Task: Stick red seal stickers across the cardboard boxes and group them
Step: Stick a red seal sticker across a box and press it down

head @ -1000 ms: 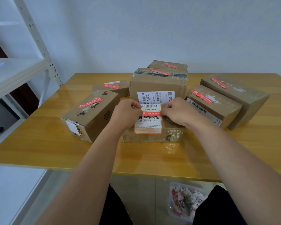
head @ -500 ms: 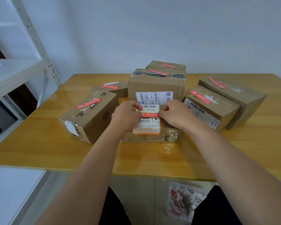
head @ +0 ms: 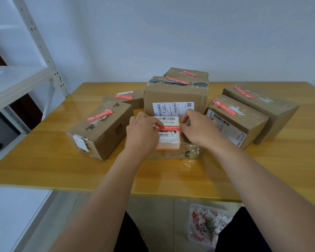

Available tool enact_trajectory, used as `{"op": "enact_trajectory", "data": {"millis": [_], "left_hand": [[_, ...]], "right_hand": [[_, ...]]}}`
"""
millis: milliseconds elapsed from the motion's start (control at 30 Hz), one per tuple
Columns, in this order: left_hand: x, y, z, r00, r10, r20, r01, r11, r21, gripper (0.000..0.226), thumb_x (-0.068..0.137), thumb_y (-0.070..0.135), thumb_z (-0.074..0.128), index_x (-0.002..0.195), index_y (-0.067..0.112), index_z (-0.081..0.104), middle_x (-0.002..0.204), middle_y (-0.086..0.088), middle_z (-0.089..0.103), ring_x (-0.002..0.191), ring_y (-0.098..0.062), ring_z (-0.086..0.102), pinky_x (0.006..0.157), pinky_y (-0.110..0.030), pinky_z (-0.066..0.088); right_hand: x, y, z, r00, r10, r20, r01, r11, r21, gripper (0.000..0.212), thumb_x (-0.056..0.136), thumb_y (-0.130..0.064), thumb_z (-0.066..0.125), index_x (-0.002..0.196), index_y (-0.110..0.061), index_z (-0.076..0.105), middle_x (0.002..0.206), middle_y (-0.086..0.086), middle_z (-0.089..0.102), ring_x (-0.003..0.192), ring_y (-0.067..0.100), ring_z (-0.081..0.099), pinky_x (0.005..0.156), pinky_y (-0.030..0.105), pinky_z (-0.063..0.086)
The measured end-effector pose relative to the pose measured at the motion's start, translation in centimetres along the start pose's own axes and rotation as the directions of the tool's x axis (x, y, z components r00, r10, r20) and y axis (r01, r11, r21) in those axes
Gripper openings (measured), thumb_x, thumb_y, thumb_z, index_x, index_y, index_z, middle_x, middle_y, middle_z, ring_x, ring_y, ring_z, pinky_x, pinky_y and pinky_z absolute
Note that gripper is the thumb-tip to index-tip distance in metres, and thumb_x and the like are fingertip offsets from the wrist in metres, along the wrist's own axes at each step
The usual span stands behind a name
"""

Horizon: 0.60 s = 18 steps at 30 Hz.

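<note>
Both hands applying a red seal sticker to a low box at the table's near centre.

Left hand point(head: 143, 132) and right hand point(head: 198, 129), fingers curled, pinch opposite ends of the red seal sticker point(head: 170, 128) lying across the labelled low box point(head: 171, 142) on the table point(head: 44, 160); behind it stands a taller sealed box point(head: 175, 95), with other sealed boxes on both sides.
</note>
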State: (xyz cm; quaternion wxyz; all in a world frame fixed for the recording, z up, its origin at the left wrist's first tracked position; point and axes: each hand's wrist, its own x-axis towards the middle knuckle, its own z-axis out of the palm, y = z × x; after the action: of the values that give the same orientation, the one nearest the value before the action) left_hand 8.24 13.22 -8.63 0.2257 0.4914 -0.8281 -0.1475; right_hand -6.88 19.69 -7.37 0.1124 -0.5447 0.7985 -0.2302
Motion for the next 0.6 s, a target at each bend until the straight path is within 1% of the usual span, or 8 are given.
{"op": "enact_trajectory", "data": {"millis": [67,133,167,233,333,400,500,600], "left_hand": [[-0.8,0.1,0.2,0.995,0.094,-0.037,-0.089,0.989,0.119,0.033,0.095,0.012,0.050,0.118,0.028,0.068,0.123,0.002,0.050,0.112,-0.021,0.037,0.095,-0.036,0.032],[-1.5,-0.1,0.7,0.978,0.200,-0.065,-0.183,0.960,0.210,0.033,0.094,0.013,0.051,0.121,0.021,0.067,0.128,0.001,0.053,0.119,-0.024,0.040,0.094,-0.038,0.032],[-1.8,-0.2,0.9,0.965,0.248,-0.084,-0.223,0.946,0.234,0.031,0.092,0.012,0.052,0.118,0.018,0.068,0.128,-0.001,0.057,0.120,-0.026,0.044,0.092,-0.039,0.035],[-2.2,-0.5,1.6,0.939,0.320,-0.124,-0.287,0.930,0.228,0.028,0.087,0.011,0.053,0.109,0.012,0.071,0.119,-0.004,0.066,0.110,-0.027,0.056,0.085,-0.038,0.041],[-2.8,-0.9,2.4,0.918,0.374,-0.133,-0.349,0.921,0.174,0.040,0.089,0.021,0.038,0.110,0.010,0.070,0.111,-0.005,0.070,0.098,-0.025,0.065,0.084,-0.038,0.049],[-3.0,-1.3,2.8,0.922,0.362,-0.136,-0.342,0.928,0.150,0.042,0.091,0.022,0.036,0.113,0.009,0.068,0.114,-0.007,0.070,0.102,-0.026,0.067,0.086,-0.041,0.053],[-3.1,-1.7,3.1,0.923,0.347,-0.165,-0.325,0.934,0.149,0.035,0.095,0.019,0.040,0.115,0.011,0.067,0.116,-0.007,0.070,0.105,-0.025,0.066,0.088,-0.039,0.052],[-3.5,-1.8,3.2,0.908,0.363,-0.210,-0.333,0.928,0.164,0.035,0.096,0.021,0.039,0.114,0.012,0.067,0.116,-0.005,0.071,0.107,-0.021,0.066,0.092,-0.038,0.050]], "right_hand": [[-0.5,0.0,0.3,0.992,-0.080,-0.093,0.071,0.992,-0.102,0.010,0.098,-0.029,0.048,0.103,-0.026,0.056,0.094,-0.010,0.061,0.095,0.017,0.058,0.095,0.041,0.035],[-1.1,0.0,0.6,0.964,-0.232,-0.132,0.201,0.957,-0.209,0.028,0.098,-0.031,0.043,0.121,-0.024,0.057,0.119,-0.007,0.057,0.116,0.017,0.049,0.101,0.043,0.028],[-1.5,-0.1,0.7,0.943,-0.316,-0.106,0.282,0.926,-0.250,0.037,0.098,-0.033,0.039,0.129,-0.022,0.056,0.130,-0.006,0.052,0.125,0.016,0.043,0.103,0.042,0.026],[-2.1,-0.4,1.1,0.902,-0.432,-0.020,0.408,0.865,-0.293,0.048,0.096,-0.036,0.029,0.134,-0.020,0.055,0.144,-0.008,0.045,0.134,0.013,0.035,0.104,0.041,0.022],[-2.5,-0.3,1.9,0.893,-0.448,0.032,0.432,0.835,-0.340,0.058,0.093,-0.040,0.022,0.139,-0.019,0.052,0.149,-0.009,0.044,0.135,0.009,0.039,0.108,0.039,0.020],[-2.6,0.0,2.1,0.901,-0.431,0.043,0.416,0.834,-0.363,0.060,0.095,-0.043,0.019,0.141,-0.020,0.050,0.151,-0.007,0.044,0.136,0.008,0.040,0.111,0.038,0.018],[-2.9,0.6,2.3,0.911,-0.407,0.072,0.402,0.831,-0.384,0.067,0.094,-0.050,0.010,0.148,-0.023,0.042,0.155,-0.007,0.039,0.142,0.007,0.032,0.117,0.037,0.013],[-3.2,0.9,2.6,0.915,-0.393,0.090,0.393,0.821,-0.414,0.072,0.094,-0.053,0.005,0.151,-0.021,0.035,0.157,-0.006,0.033,0.145,0.008,0.027,0.121,0.041,0.007]]}}
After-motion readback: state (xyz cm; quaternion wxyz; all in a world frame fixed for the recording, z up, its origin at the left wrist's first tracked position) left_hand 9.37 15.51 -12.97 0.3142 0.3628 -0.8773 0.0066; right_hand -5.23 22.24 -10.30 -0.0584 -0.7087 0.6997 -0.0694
